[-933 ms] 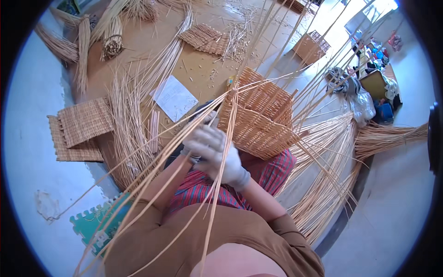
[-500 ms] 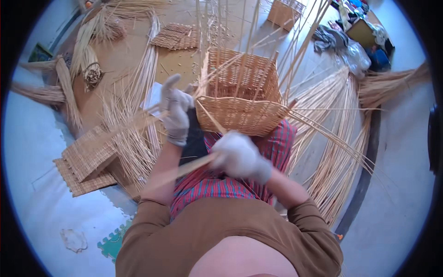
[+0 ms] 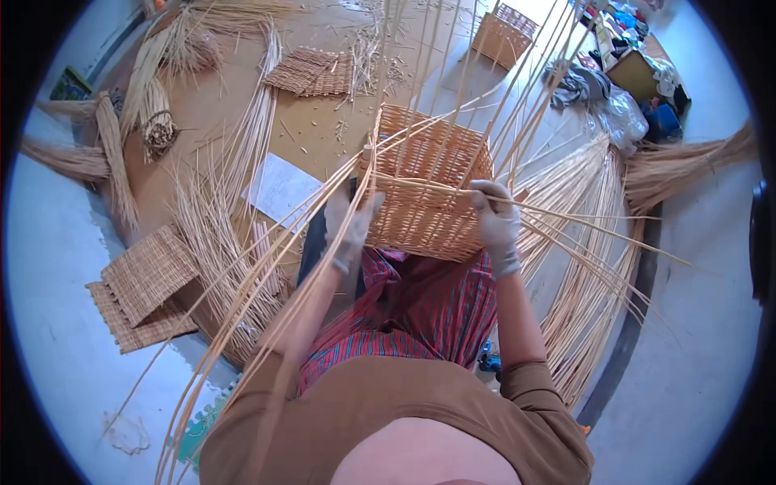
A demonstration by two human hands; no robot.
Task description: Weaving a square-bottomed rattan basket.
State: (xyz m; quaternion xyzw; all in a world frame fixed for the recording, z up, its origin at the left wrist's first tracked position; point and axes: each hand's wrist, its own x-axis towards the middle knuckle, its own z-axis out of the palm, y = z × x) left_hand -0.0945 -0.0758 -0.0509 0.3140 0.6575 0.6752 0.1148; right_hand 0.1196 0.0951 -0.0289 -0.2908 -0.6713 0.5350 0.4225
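A partly woven wicker basket [image 3: 428, 218] rests over my lap, its opening tilted up and long stakes rising from the walls. My left hand [image 3: 349, 226], in a pale glove, is closed at its near left corner; long strands pass over it and partly hide the fingers. My right hand [image 3: 497, 222], gloved too, grips the near right corner, with the thumb outside and the fingers curled over the rim. Loose wicker strands [image 3: 242, 303] fan out from the left corner toward my left arm. Others stick out to the right past my right hand.
Bundles of cane [image 3: 578, 267] lie on the right, and more cane [image 3: 214, 267] on the left. Woven panels [image 3: 149, 279] sit at left, with another panel [image 3: 311, 71] ahead. A paper sheet [image 3: 283, 190], a finished-looking basket [image 3: 501, 40] and piled cloth [image 3: 582, 85] are farther off.
Both hands, before raised off the basket with a blurred strand pulled leftward, now hold its near corners. The right hand moved up and right; the basket shifted slightly and strands now fan left.
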